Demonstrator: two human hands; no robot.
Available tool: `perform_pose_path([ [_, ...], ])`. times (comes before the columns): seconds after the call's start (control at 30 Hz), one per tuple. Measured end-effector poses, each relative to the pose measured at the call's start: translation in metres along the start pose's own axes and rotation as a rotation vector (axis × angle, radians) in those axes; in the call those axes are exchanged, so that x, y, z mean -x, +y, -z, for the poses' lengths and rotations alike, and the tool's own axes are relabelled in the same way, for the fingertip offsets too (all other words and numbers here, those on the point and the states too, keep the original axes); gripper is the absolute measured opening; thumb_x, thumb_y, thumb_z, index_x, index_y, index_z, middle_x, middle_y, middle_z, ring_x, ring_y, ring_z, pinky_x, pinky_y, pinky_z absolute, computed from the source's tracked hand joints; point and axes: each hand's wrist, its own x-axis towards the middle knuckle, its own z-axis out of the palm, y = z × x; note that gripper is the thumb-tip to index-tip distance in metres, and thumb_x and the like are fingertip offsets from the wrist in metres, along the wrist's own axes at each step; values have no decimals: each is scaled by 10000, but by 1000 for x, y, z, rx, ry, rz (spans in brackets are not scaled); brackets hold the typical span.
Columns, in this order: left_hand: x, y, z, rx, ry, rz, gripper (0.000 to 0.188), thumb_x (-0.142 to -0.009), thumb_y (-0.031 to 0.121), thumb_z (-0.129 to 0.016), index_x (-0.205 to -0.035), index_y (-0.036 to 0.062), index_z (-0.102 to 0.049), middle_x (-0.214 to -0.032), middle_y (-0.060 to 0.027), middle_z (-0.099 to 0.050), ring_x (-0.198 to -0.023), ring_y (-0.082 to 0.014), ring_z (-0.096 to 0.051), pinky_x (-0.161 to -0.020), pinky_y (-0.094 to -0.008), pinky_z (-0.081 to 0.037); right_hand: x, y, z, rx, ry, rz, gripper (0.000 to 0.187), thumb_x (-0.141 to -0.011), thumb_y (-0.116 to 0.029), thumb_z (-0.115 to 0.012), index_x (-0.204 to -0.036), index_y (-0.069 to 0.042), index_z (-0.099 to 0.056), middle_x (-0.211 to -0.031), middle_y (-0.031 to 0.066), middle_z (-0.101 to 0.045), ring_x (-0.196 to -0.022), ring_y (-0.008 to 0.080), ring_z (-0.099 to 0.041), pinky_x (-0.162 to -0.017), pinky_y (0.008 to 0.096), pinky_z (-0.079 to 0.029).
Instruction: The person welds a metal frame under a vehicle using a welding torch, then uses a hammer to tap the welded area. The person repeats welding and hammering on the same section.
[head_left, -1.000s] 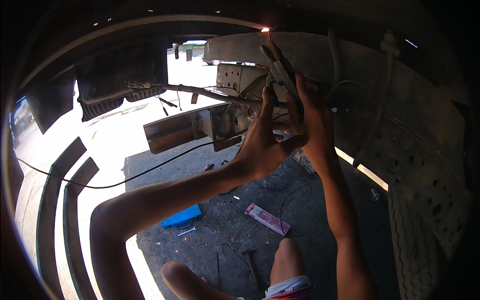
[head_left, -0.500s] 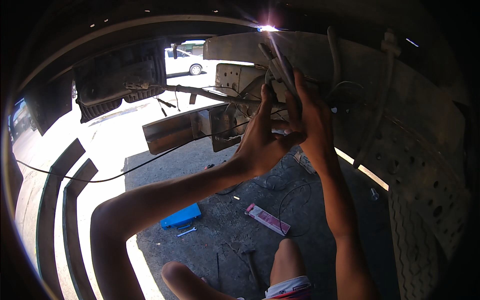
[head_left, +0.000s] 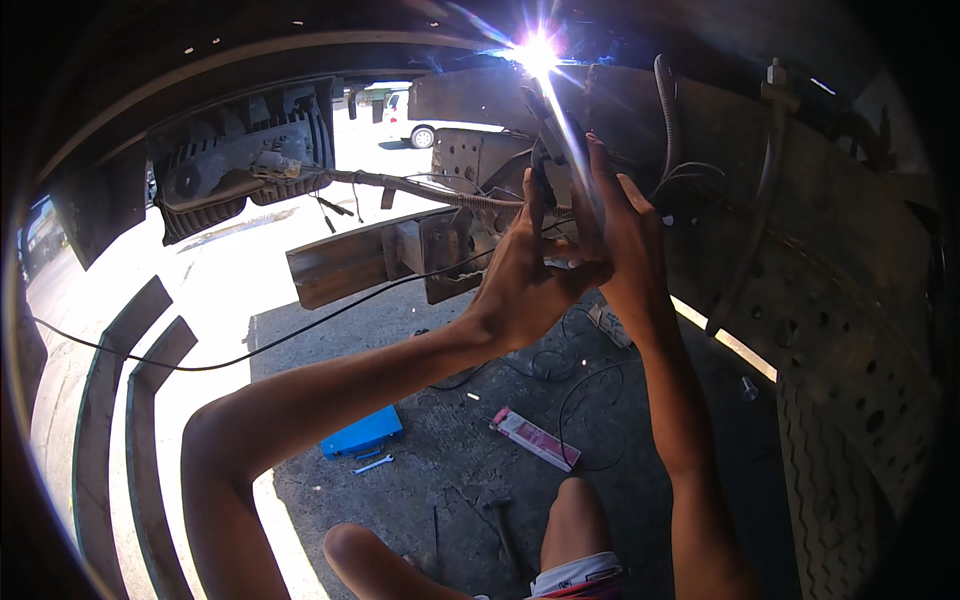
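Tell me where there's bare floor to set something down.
One bare floor patch lies between the wrench and the pink box; another between the right forearm and the tire. It's crowded between the knees, where a hammer and thin rod lie, and around the electrode holder, with the left hand, right hand and a corrugated hose.

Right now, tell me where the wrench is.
In the head view, the wrench lies on the ground left of centre, just on the near side of the blue case.
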Motion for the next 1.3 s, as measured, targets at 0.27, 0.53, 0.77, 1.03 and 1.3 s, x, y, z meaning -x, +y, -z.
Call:
perform_pose_path([
  [0.27, -2, 2, 0, -38, 8, -36, 1160, -875, 95, -736, -1569, -66, 179, -1371, -339, -586, -1258, -319, -629, -1015, -359, -520, -1, 0, 2, 13, -10, -1, 701, -954, -96, -647, -1585, -85, -341, -1089, 255, -661, -923, 396, -720, -751, 447, -574],
  [0.53, -3, -5, 0, -9, 36, -38, 1212, -804, 186, -790, -1527, -185, 109, -1582, -399, -264, -1193, -360, -672, -883, -367, -605, -3, 1, 0, -19, 20, 38, 668, -969, -96, -635, -1576, -90, -357, -1062, 257, -662, -886, 391, -726, -703, 437, -575],
  [0.77, -7, -9, 1, -89, 41, -78, 1224, -807, 253, -773, -1516, -202, 116, -1243, -382, -643, -1298, -369, -602, -1123, -339, -403, -3, 3, -2, -13, 31, 48, 597, -998, -148, -632, -1532, -38, -389, -1042, 281, -671, -831, 421, -739, -644, 464, -593],
  [1.03, -8, -9, 4, -93, 28, -102, 1218, -822, 233, -784, -1518, -196, 120, -1402, -408, -519, -1259, -360, -631, -1067, -353, -483, -4, 4, -2, -58, 29, 46, 758, -928, -30, -680, -1599, -125, -342, -1038, 229, -671, -870, 317, -714, -743, 407, -566],
  [1.3, 16, -2, -8, -71, 68, -54, 1200, -889, 233, -739, -1535, -103, 216, -1529, -363, -362, -1224, -327, -646, -876, -360, -614, 4, -9, 4, -51, -25, -16, 608, -990, -126, -631, -1560, -108, -420, -1196, 246, -675, -1057, 381, -703, -862, 427, -555],
])
